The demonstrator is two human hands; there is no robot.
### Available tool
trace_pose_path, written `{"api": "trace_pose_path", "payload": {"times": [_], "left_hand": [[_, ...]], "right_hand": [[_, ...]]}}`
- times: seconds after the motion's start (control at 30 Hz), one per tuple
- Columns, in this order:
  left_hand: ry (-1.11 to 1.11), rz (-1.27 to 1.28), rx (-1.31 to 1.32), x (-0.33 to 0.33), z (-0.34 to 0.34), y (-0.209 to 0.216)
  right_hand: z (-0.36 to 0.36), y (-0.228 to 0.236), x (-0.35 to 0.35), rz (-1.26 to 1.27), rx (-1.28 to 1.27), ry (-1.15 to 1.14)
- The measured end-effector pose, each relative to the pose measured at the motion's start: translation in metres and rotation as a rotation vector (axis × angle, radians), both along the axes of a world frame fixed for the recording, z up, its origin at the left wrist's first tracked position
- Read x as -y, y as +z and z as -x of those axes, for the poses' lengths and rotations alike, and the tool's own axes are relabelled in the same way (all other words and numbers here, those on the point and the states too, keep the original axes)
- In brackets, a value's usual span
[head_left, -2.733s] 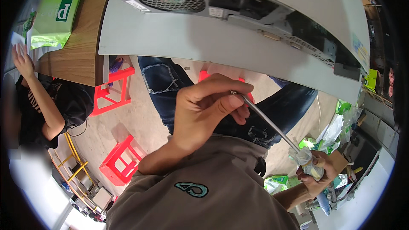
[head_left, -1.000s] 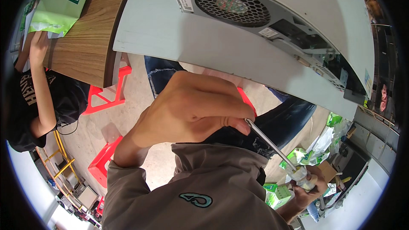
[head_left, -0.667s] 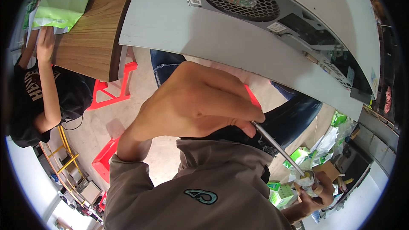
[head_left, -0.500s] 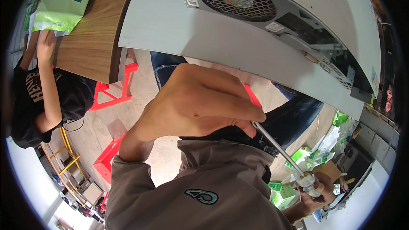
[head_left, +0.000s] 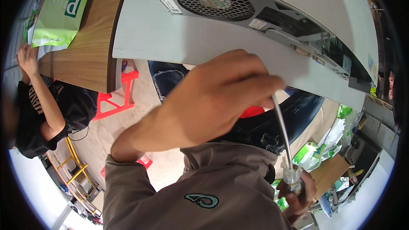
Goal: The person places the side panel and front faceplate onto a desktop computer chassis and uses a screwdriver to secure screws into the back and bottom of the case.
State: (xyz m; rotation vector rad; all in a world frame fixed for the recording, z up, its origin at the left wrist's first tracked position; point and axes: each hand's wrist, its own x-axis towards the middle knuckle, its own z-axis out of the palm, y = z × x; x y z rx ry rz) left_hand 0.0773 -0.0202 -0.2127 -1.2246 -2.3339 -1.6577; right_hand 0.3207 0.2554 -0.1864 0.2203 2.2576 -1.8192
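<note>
My right hand (head_left: 306,189), low on the right, is closed round the handle of a screwdriver, which looks wrapped in something clear and crinkled. The screwdriver's long metal shaft (head_left: 283,134) points up and slightly left from it. At the far end, the thumb and forefinger of my left hand (head_left: 213,98) pinch the tip; whether a small screw sits there is hidden by the fingers. Beyond my left hand lies a grey metal computer case (head_left: 264,27) on a white tabletop (head_left: 149,38). Its round fan grille (head_left: 215,2) and rear ports face me.
At left, a person in a black shirt (head_left: 79,102) handles a green printed bag (head_left: 64,12) by a wood-topped table (head_left: 89,55). A red stool (head_left: 128,89) stands below. Green and white packaging (head_left: 328,140) and a cardboard box (head_left: 330,174) are at right.
My left hand has moved up and right, and my right hand slightly left, so the screwdriver stands steeper. The view has shifted a little. The other person's hands are lower left on the bag.
</note>
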Motion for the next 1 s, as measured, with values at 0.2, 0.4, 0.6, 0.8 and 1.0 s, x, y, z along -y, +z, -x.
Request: {"api": "trace_pose_path", "payload": {"times": [0.2,0.4,0.6,0.8,1.0], "left_hand": [[0.216,-0.114,0.317,-0.015,-0.018,-0.015],[0.347,-0.235,0.438,-0.028,-0.026,-0.012],[0.435,-0.103,0.318,-0.034,-0.03,-0.006],[0.438,-0.038,0.31,-0.034,-0.03,0.0],[0.379,0.022,0.36,-0.029,-0.025,0.002]], "right_hand": [[0.014,0.0,0.061,0.176,0.206,-0.233],[0.011,-0.006,0.085,0.286,0.258,-0.132],[0.032,0.005,0.093,0.369,0.399,0.033],[0.043,0.005,0.099,0.517,0.464,0.036],[0.049,0.006,0.093,0.535,0.545,0.126]]}}
